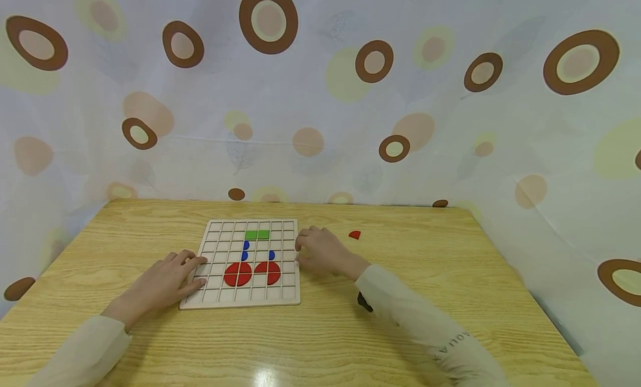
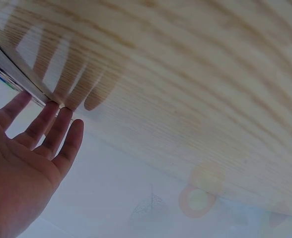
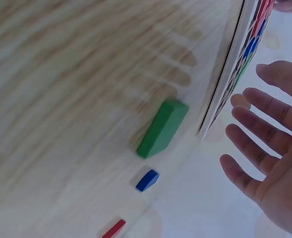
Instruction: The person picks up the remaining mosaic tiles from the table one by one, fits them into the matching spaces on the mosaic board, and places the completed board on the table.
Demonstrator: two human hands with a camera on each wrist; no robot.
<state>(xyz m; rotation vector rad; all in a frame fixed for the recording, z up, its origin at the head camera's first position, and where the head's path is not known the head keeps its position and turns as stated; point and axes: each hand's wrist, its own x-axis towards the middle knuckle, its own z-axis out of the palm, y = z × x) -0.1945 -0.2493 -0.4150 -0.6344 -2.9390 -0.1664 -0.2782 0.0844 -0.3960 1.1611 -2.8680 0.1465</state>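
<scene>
A pale square board (image 1: 215, 298) with a raised grid lies on the table, its cells holding two green squares (image 1: 251, 234), three small blue half-rounds (image 1: 244, 256), a red disc (image 1: 232, 270) and a red three-quarter disc (image 1: 273, 269). My left hand (image 1: 167, 278) touches the board's left edge, fingers (image 2: 69, 141) extended and thumb over the border. At the right edge hovers my right hand (image 1: 325, 252), its fingers (image 3: 245, 134) spread and loosely bent, holding nothing. Whether it touches the board, I cannot tell. Beyond it lies a red quarter piece (image 1: 354, 234).
In the right wrist view, a green block (image 3: 163, 129), a small blue piece (image 3: 147, 180) and a red piece (image 3: 114, 229) lie on the wooden table (image 1: 400, 237); the head view does not show the green and blue ones. A patterned cloth (image 1: 310, 98) hangs behind.
</scene>
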